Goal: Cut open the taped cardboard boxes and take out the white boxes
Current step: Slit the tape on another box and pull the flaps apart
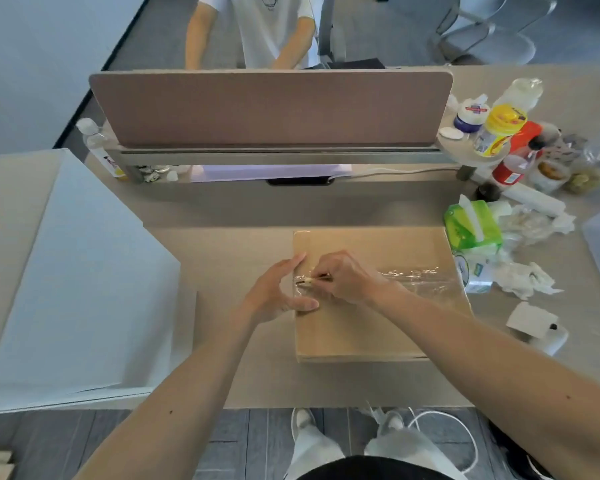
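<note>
At the left end of the cardboard box (361, 327), I've got the right hand (347, 277) pinching a small cutter (314, 280), its tip on the clear tape (420, 278). The left hand (278, 292) lies flat with straight fingers, pressing the box's left edge. The box sits closed on the desk (222, 209). A green tissue pack (471, 226) is just beside its far right corner, and a large white box (84, 271) stands well off to the left.

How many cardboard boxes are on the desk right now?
1: the cardboard box on the desk, under the left hand and the right hand, which holds a small tool at its tape. Others may lie out of view.
</note>
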